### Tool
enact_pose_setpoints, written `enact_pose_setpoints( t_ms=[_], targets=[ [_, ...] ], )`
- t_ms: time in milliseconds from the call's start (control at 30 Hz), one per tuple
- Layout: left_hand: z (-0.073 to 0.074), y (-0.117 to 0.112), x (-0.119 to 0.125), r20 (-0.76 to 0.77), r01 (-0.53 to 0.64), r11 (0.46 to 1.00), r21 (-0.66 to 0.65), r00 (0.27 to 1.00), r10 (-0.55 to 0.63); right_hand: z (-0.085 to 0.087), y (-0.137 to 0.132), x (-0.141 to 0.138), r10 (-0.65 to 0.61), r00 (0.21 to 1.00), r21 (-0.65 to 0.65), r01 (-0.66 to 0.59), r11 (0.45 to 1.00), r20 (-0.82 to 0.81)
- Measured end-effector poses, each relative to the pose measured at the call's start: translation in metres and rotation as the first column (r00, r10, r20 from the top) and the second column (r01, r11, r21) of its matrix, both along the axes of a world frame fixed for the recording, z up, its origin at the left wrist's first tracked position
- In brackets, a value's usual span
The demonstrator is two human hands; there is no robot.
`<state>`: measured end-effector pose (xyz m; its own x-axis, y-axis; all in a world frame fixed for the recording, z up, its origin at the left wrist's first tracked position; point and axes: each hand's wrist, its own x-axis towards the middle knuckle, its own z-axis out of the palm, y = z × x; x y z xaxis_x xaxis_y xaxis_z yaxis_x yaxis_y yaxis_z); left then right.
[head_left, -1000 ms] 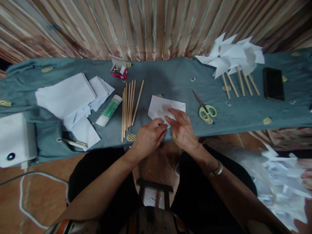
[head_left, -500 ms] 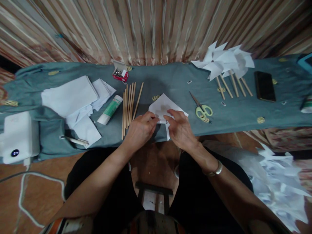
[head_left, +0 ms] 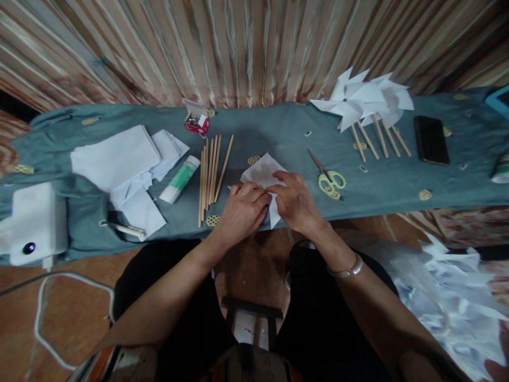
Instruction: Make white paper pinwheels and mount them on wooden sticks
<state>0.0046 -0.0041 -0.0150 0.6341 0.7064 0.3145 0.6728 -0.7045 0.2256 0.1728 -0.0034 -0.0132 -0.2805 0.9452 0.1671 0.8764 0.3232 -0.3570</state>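
White paper [head_left: 260, 171], cut into flaps, lies at the near edge of the teal tablecloth [head_left: 274, 130], the left hand [head_left: 245, 208] bunched over it, the right hand [head_left: 295, 204] touching it with fingers partly spread; cannot tell whether either pinches. Wooden sticks [head_left: 209, 172] and scissors [head_left: 329, 178] flank it, striped curtain [head_left: 246, 48] behind. Hands hide the paper's lower part; a blue-edged object [head_left: 498, 101] is cut off at right.

1 dark phone [head_left: 431, 140] lay on the right of the bench [head_left: 382, 193]; a white device [head_left: 40, 220] sat left, a pale cable [head_left: 37, 321] below, a curtain [head_left: 246, 53] behind.
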Motion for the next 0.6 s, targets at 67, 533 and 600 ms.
enact_pose_setpoints(
  t_ms=[67,533,600],
  targets=[
    [-0.001,0.001,0.001,0.004,0.005,1.0,-0.019,1.0,-0.005,-0.002,0.0,0.001,0.003,1.0,0.001,-0.003,1.0,-0.013],
    [-0.004,0.001,-0.002,0.028,-0.001,0.999,-0.052,1.0,0.002,-0.005,0.002,0.055,-0.226,0.943,0.062,0.247,0.967,-0.246],
    [-0.004,0.001,-0.003,0.029,-0.002,0.998,-0.064,1.0,0.004,-0.003,0.002,0.056,-0.263,0.926,0.017,0.277,0.961,-0.271]
  ],
)
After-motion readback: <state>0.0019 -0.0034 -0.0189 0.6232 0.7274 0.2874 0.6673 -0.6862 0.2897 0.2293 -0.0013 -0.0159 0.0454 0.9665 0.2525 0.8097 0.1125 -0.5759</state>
